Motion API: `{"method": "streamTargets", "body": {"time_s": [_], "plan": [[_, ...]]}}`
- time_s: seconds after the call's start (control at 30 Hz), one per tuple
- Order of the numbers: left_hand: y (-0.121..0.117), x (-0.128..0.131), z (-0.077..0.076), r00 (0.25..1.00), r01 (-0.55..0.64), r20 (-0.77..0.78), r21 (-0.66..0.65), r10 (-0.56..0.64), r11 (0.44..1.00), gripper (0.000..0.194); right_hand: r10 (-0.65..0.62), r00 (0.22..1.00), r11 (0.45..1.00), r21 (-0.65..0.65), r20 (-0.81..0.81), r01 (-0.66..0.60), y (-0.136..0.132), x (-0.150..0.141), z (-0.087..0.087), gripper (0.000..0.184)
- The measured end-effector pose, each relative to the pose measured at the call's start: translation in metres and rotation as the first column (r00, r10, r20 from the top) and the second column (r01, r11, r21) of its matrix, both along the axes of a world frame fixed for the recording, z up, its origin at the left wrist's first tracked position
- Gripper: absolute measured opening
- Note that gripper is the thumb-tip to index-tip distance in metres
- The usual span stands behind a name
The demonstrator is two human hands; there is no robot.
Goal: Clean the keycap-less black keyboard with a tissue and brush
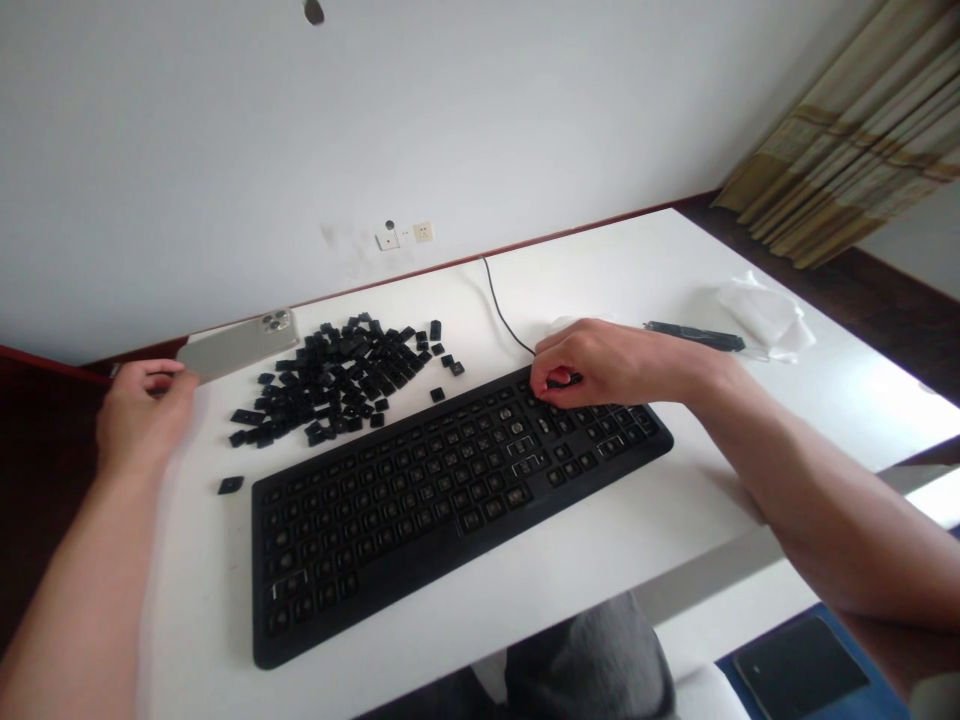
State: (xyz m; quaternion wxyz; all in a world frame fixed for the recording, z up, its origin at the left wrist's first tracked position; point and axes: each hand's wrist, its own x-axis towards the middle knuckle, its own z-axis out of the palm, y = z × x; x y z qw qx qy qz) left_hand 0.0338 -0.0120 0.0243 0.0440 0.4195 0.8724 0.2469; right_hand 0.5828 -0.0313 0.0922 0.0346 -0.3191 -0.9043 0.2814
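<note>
**Starting at the left?**

Left hand point(142, 415) curling around the end of a silver smartphone point(240, 345), three rear lenses facing up. Hard to judge how firmly.

**And the loose pieces?**

Dozens of black keycaps point(337, 375) lying heaped on the white bench point(600, 260), too overlapped for an exact count. One stray keycap point(230, 485) sitting apart, near the left hand.

**The board itself?**

One black keyboard point(450, 510) lying slantwise on the bench, just beside the heap, rows of bare sockets showing. Remaining caps too dim to count.

**Further right?**

Right hand point(607, 365) pinching a small black piece point(562, 380) over the keyboard's far corner, hiding that corner and most of the piece. Hands staying well apart.

**Anything else?**

One black cable point(499, 310) running from the keyboard toward the wall. One dark pen-shaped tool point(694, 337) lying behind the right wrist, beside one crumpled plastic bag point(761, 315).
</note>
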Motion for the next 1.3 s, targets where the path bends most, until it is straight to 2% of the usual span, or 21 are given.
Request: {"method": "streamTargets", "body": {"time_s": [0.43, 0.5, 0.53, 0.57, 0.6, 0.63, 0.67, 0.7, 0.73, 0.77, 0.8, 0.83, 0.9, 0.93, 1.0, 1.03, 1.1, 1.17, 1.23, 1.27, 1.3], "plan": [[-0.001, 0.005, 0.003, 1.000, 0.014, 0.010, 0.015, -0.014, 1.000, 0.041, 0.024, 0.999, 0.999, -0.040, -0.032, -0.025, 0.000, 0.001, 0.002, 0.022], [-0.002, 0.005, 0.003, 1.000, 0.016, 0.012, 0.015, -0.016, 1.000, 0.042, -0.061, 0.994, 0.998, -0.024, -0.092, 0.059, 0.003, 0.004, 0.005, 0.022], [-0.001, 0.004, 0.002, 1.000, 0.018, 0.010, 0.011, -0.018, 1.000, 0.042, -0.177, 0.967, 0.982, 0.027, -0.184, 0.185, 0.006, 0.009, 0.007, 0.022], [-0.001, 0.003, 0.002, 1.000, 0.020, 0.005, 0.006, -0.020, 1.000, 0.042, -0.317, 0.888, 0.927, 0.090, -0.333, 0.365, 0.012, 0.016, 0.008, 0.021], [-0.001, 0.002, 0.001, 1.000, 0.021, 0.002, 0.002, -0.021, 1.000, 0.042, -0.436, 0.730, 0.805, 0.135, -0.526, 0.577, 0.019, 0.026, 0.010, 0.023], [0.000, 0.000, 0.001, 1.000, 0.021, 0.001, 0.000, -0.021, 1.000, 0.042, -0.479, 0.493, 0.609, 0.129, -0.726, 0.782, 0.027, 0.040, 0.010, 0.026], [0.000, -0.001, 0.000, 1.000, 0.022, 0.002, 0.001, -0.022, 1.000, 0.042, -0.424, 0.260, 0.424, 0.064, -0.867, 0.904, 0.036, 0.056, 0.010, 0.033], [0.000, -0.001, 0.000, 1.000, 0.023, 0.004, 0.002, -0.023, 1.000, 0.041, -0.339, 0.070, 0.264, -0.023, -0.938, 0.964, 0.045, 0.074, 0.008, 0.053], [0.000, -0.001, 0.001, 1.000, 0.023, 0.007, 0.001, -0.023, 1.000, 0.041, -0.282, -0.055, 0.130, -0.096, -0.958, 0.987, 0.053, 0.092, 0.006, 0.060], [0.000, -0.001, 0.001, 1.000, 0.026, 0.011, -0.003, -0.026, 1.000, 0.040, -0.315, -0.061, 0.053, -0.082, -0.947, 0.995, 0.059, 0.110, 0.002, 0.058], [0.000, 0.000, 0.002, 0.999, 0.030, 0.014, -0.007, -0.030, 1.000, 0.040, -0.392, -0.005, -0.016, 0.002, -0.920, 1.000, 0.064, 0.126, -0.002, 0.042], [0.000, 0.001, 0.002, 0.999, 0.033, 0.016, -0.008, -0.032, 0.999, 0.040, -0.466, 0.014, -0.065, 0.051, -0.885, 0.997, 0.067, 0.138, -0.006, 0.023], [-0.001, 0.001, 0.003, 0.999, 0.034, 0.022, -0.011, -0.033, 0.999, 0.041, -0.679, 0.034, -0.059, 0.100, -0.733, 0.993, 0.069, 0.151, -0.012, 0.040], [-0.001, 0.001, 0.002, 0.999, 0.035, 0.023, -0.013, -0.034, 0.999, 0.041, -0.755, 0.022, -0.043, 0.084, -0.655, 0.996, 0.069, 0.152, -0.014, 0.040], [0.000, -0.001, 0.001, 0.999, 0.037, 0.022, -0.022, -0.036, 0.999, 0.042, -0.842, 0.028, 0.019, 0.023, -0.538, 1.000, 0.067, 0.145, -0.015, 0.027], [0.000, -0.002, 0.000, 0.999, 0.041, 0.023, -0.026, -0.040, 0.999, 0.042, -0.860, 0.065, 0.075, 0.000, -0.505, 0.997, 0.065, 0.138, -0.013, 0.030], [0.001, -0.005, -0.002, 0.999, 0.045, 0.024, -0.024, -0.045, 0.999, 0.041, -0.865, 0.214, 0.229, 0.023, -0.454, 0.973, 0.061, 0.124, -0.008, 0.041], [0.002, -0.006, -0.004, 0.999, 0.038, 0.021, -0.013, -0.037, 0.999, 0.039, -0.811, 0.453, 0.451, 0.097, -0.370, 0.887, 0.056, 0.111, -0.004, 0.043], [0.002, -0.006, -0.005, 1.000, 0.026, 0.014, -0.004, -0.026, 1.000, 0.037, -0.700, 0.677, 0.673, 0.109, -0.225, 0.732, 0.051, 0.101, -0.001, 0.047], [0.002, -0.006, -0.005, 1.000, 0.022, 0.011, 0.001, -0.022, 1.000, 0.036, -0.639, 0.755, 0.754, 0.076, -0.149, 0.653, 0.049, 0.097, -0.001, 0.050], [0.002, -0.006, -0.005, 1.000, 0.025, 0.010, 0.004, -0.025, 1.000, 0.035, -0.589, 0.804, 0.805, 0.028, -0.078, 0.593, 0.047, 0.095, -0.001, 0.051]]}}
